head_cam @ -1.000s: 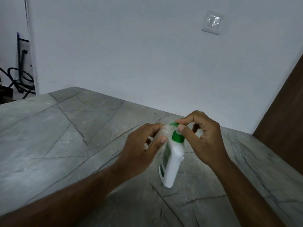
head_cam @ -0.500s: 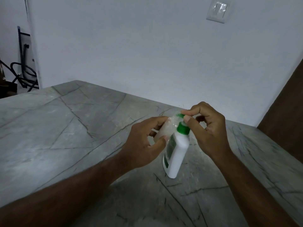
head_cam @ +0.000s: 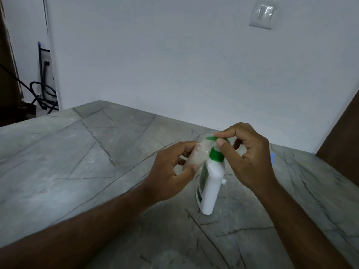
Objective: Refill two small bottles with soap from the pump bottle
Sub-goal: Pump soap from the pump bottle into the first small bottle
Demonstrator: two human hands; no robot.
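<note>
The left hand (head_cam: 171, 171) is gripping a small clear bottle (head_cam: 196, 158), while the right hand (head_cam: 250, 158) is pinching the green pump (head_cam: 216, 139) of the white bottle (head_cam: 210, 185) standing on the counter (head_cam: 77, 162).

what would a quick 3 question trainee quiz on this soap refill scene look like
1. True or false: the pump bottle stands on the counter.
2. Which hand holds the small bottle by the pump?
A. left hand
B. right hand
C. neither
3. Fill in: the pump bottle's collar is ____ in colour.

Key:
1. True; its base rests on the counter.
2. A; the right hand's fingers are at the pump head.
3. Green.
</note>
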